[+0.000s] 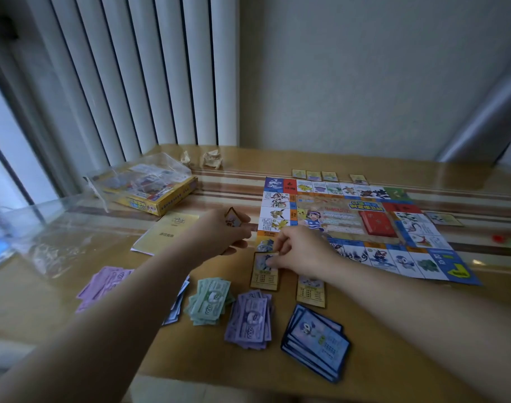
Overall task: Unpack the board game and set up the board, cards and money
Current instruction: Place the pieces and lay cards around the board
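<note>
The glossy table (408,170) is the main hazard: the top is slick, so paper slides w/ any nudge. The game board (364,199), a thin sheet laid flat centre-right, could shift or buckle if the R wrist drags across its near-left corner. That would upset the red deck (377,225) on it and the small cards (315,175) lined up along its far edge. The open game box (149,199) and rule booklet (167,232) sit far-left, out of harm's way. The money is loose. The lilac notes (103,283) lie partly under the L forearm, and the green notes (210,298) and purple notes (249,318) sit in ragged heaps toward the table front. A forearm drawn back low could sweep them together. Same goes for the blue card stack (315,341), skewed and just beside the R forearm. The L hand (222,231) is curled round a few held cards (233,218), just left of the board, and a slack grip would drop them toward the piles. The R hand (300,251) pinches the top of a property card (264,271) lying on the table at the board's near-left corner. Can't tell if it touches the board edge. Risks there: it lands crooked or by the wrong square, or knocks the second property card (311,289) nearby.
</note>
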`<control>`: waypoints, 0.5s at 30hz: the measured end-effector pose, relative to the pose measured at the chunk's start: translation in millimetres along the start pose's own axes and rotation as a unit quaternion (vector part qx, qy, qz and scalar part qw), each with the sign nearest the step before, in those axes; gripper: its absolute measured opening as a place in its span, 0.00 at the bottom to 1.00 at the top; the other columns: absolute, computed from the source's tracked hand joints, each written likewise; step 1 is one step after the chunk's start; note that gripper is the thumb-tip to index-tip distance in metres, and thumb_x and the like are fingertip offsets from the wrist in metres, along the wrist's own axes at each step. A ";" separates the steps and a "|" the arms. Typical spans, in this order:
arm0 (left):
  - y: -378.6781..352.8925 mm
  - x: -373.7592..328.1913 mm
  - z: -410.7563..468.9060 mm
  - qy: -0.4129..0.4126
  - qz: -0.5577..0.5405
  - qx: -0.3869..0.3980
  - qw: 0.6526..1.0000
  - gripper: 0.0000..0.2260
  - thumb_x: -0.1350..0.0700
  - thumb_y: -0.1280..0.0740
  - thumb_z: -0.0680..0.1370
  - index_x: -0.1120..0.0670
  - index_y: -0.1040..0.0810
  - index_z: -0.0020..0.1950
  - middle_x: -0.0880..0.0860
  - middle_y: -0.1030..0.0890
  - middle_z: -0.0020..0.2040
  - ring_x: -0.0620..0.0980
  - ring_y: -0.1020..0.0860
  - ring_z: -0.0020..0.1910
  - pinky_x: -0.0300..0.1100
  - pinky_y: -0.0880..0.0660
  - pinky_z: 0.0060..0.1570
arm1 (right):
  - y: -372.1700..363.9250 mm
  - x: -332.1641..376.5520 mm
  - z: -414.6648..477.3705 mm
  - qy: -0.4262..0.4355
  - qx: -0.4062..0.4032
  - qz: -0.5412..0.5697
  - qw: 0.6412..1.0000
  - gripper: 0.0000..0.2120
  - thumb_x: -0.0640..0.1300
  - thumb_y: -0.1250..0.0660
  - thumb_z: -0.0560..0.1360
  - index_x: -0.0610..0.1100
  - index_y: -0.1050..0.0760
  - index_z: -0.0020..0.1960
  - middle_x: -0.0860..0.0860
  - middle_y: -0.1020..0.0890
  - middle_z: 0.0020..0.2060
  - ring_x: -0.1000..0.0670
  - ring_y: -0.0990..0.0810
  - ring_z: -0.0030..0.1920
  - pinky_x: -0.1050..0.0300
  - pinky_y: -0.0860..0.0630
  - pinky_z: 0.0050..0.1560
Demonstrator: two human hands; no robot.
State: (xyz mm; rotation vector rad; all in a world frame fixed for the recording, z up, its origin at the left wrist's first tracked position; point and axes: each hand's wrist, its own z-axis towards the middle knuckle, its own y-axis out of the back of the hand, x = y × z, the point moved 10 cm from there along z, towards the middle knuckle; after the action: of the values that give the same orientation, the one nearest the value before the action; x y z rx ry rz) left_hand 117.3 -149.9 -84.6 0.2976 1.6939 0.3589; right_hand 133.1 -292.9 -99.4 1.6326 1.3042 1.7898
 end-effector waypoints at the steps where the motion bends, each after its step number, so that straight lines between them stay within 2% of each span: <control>1: 0.0 -0.4 -0.4 0.001 -0.003 0.000 1.000 0.06 0.61 0.32 0.76 0.50 0.25 0.47 0.54 0.18 0.45 0.47 0.19 0.39 0.38 0.26 0.34 | 1.8 -0.2 -1.4 0.004 -0.014 -0.020 1.000 0.12 0.54 0.25 0.68 0.53 0.28 0.41 0.57 0.22 0.36 0.54 0.22 0.43 0.54 0.33 0.48; 4: -1.0 -0.5 -0.4 0.003 -0.003 0.001 1.000 0.05 0.60 0.32 0.77 0.50 0.25 0.47 0.53 0.18 0.44 0.47 0.19 0.40 0.38 0.26 0.35 | 5.1 -1.0 -5.1 0.015 -0.041 -0.049 0.998 0.12 0.56 0.26 0.68 0.52 0.26 0.43 0.58 0.23 0.35 0.54 0.23 0.44 0.54 0.39 0.53; 8: -2.6 0.6 0.8 0.017 -0.027 0.002 1.000 0.05 0.58 0.31 0.76 0.52 0.24 0.50 0.53 0.18 0.44 0.47 0.19 0.39 0.38 0.25 0.34 | 2.8 -1.8 -5.7 0.022 -0.041 -0.062 0.997 0.13 0.58 0.27 0.68 0.53 0.26 0.43 0.58 0.23 0.36 0.54 0.23 0.45 0.52 0.39 0.55; 11: -6.2 0.9 -0.2 0.037 -0.098 0.003 0.994 0.05 0.59 0.33 0.78 0.54 0.24 0.53 0.53 0.17 0.44 0.47 0.19 0.38 0.39 0.25 0.35 | 1.5 -1.7 -3.3 0.025 -0.040 -0.082 0.996 0.14 0.60 0.27 0.68 0.53 0.25 0.44 0.58 0.24 0.35 0.53 0.24 0.46 0.50 0.38 0.58; 15: -13.1 3.2 -3.0 0.067 -0.204 0.011 0.977 0.07 0.60 0.37 0.79 0.57 0.24 0.56 0.57 0.18 0.48 0.49 0.20 0.41 0.41 0.25 0.38 | 1.5 0.3 -0.6 0.033 -0.039 -0.090 0.995 0.14 0.60 0.28 0.68 0.52 0.24 0.45 0.58 0.26 0.35 0.51 0.25 0.47 0.49 0.38 0.58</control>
State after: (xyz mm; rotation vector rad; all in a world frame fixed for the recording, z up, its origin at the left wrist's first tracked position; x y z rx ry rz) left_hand 113.9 -160.9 -92.4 -0.0642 1.8408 0.0551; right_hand 132.9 -293.6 -98.0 1.3805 1.3456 1.7752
